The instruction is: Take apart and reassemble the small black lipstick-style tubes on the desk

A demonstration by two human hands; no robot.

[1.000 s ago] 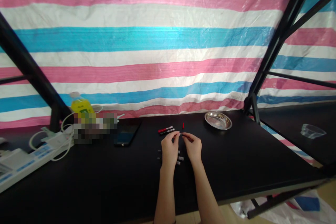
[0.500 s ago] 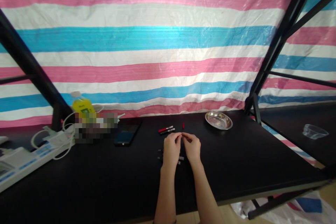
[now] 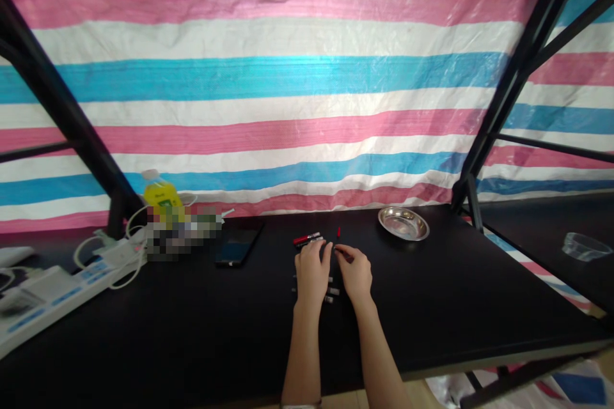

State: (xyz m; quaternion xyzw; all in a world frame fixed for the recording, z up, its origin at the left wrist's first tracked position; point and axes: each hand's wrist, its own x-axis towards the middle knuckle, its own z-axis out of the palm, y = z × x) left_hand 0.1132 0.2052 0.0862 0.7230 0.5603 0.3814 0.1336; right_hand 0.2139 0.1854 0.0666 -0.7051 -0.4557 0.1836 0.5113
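Note:
My left hand (image 3: 311, 270) and my right hand (image 3: 355, 270) are close together above the table, fingers bent and fingertips facing each other across a small gap. A small dark piece shows at the right thumb and fingertips, too small to name. Whatever the left fingers pinch is hidden. Just beyond my left hand lies a red marker pen (image 3: 306, 239), with a black one beside it partly covered by the fingers. A small red pointed piece (image 3: 338, 231) stands beyond the fingertips. Several dark pens with grey ends (image 3: 332, 292) lie under my left hand, mostly hidden by it.
A shallow metal dish (image 3: 403, 223) sits at the back right of the black table (image 3: 460, 294). To the left are a dark phone or tablet (image 3: 238, 246), a yellow-labelled bottle (image 3: 163, 197) and a white power strip (image 3: 62, 297) with cables. A clear plastic bowl (image 3: 586, 246) is on the right-hand table.
My fingertips, touching or almost touching before, have drawn slightly apart. My left hand now covers more of the black marker. The whole view has shifted a little.

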